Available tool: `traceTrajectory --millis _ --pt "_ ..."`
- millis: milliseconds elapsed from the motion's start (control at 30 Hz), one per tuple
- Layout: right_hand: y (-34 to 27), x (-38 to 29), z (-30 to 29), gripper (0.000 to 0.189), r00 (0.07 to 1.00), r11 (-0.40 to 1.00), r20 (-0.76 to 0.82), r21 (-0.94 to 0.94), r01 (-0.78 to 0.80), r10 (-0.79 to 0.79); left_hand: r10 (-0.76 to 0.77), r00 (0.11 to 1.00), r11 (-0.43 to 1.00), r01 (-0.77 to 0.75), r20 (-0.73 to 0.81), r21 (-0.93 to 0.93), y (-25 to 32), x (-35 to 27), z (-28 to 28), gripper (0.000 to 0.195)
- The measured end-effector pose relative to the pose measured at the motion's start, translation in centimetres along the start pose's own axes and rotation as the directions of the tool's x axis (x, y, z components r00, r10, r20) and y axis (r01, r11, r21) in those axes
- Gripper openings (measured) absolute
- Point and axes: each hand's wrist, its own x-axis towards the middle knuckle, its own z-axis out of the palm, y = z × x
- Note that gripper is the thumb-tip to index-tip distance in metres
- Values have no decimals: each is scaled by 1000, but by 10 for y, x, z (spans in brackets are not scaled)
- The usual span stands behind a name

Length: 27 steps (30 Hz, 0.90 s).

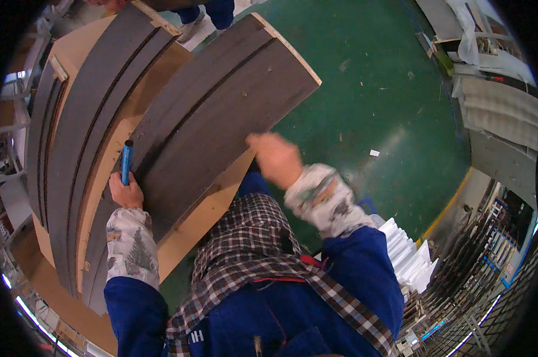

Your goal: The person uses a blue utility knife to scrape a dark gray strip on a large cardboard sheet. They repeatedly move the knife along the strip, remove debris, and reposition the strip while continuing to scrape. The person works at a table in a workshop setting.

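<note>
My left hand [127, 192] is closed around a blue cylinder [126, 161] with a dark end, perhaps a marker or a tool handle; it points up from the fist. This hand is over the left edge of a long dark grey panel [219, 85], which has a black groove along its length and a pale wood-like end edge. At the panel's near right edge is my right hand [277, 158], blurred, with its fingers curled. Whether it grips the edge or anything small is hidden.
More grooved grey panels [99, 85] lie to the left on tan boards [188, 223]. Another person's legs [211, 15] stand beyond them. Green floor [385, 98] stretches right, with a small white scrap [374, 153]. White folded sheets [407, 259] and racks of strips [470, 267] are at lower right.
</note>
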Motion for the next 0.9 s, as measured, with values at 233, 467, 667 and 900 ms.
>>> traceTrajectory --millis 233,467,667,900 --pt "-3 -8 8 32 994 996 -103 90 -17 27 -27 999 1000 27 45 -13 -3 1 2 15" --pt "65 8 -14 43 933 934 -311 -241 -262 181 -19 999 1000 19 41 -10 1 2 0 15" --pt "-112 -40 73 58 997 997 -73 -66 32 -37 36 999 999 -35 17 -21 0 2 -2 17" --pt "-49 -12 44 44 973 983 -224 -160 -90 53 50 999 998 -51 -19 -39 -1 2 0 16"
